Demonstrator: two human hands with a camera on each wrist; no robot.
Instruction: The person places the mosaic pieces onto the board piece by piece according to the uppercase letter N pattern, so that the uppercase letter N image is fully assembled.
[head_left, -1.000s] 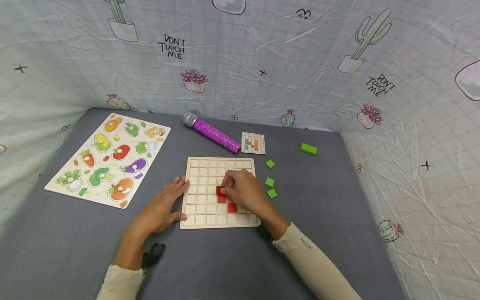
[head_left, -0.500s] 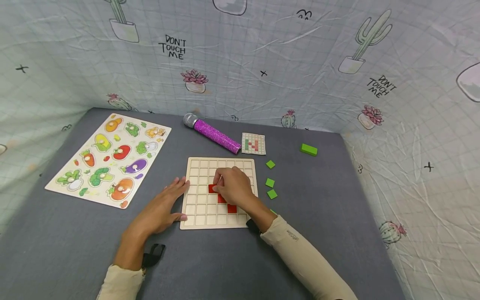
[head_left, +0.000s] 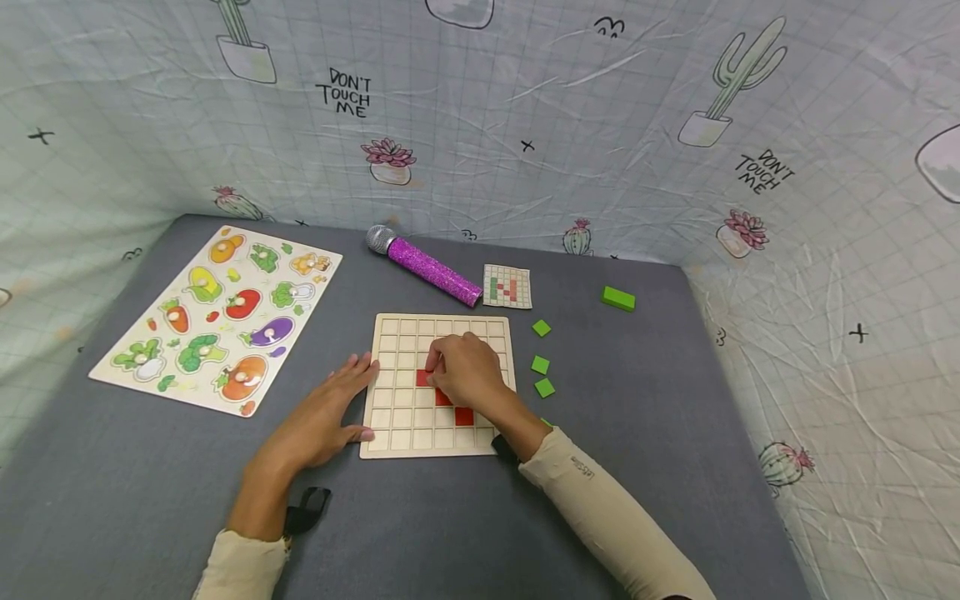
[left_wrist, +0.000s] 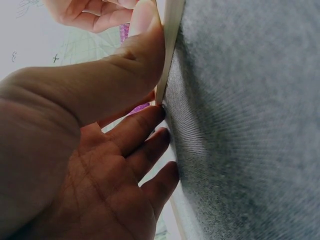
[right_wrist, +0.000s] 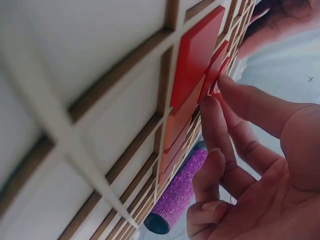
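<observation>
The right hand has its thumb and forefinger closed in a pinch on a flat square red tile, at the tile's right side. That tile lies over a cell of a pale wooden grid board; whether it is fully seated cannot be told. A second ago the grip was further right and the tile sat askew just above the next one; now hand and tile have come left and the tile lines up with the grid.

Just below the grip, a second red tile and a third red tile step down to the right. An orange tile shows beside red in the right wrist view.

Left of the grip, the left hand stays spread, fingers and thumb touching the board's left edge.

To the grip's right, beyond the board, lie small square green tiles.

Further off, above the grip, rest a glittery purple microphone and a small printed grid card; up to the right, a green block; far left, a pale vegetable puzzle board.
</observation>
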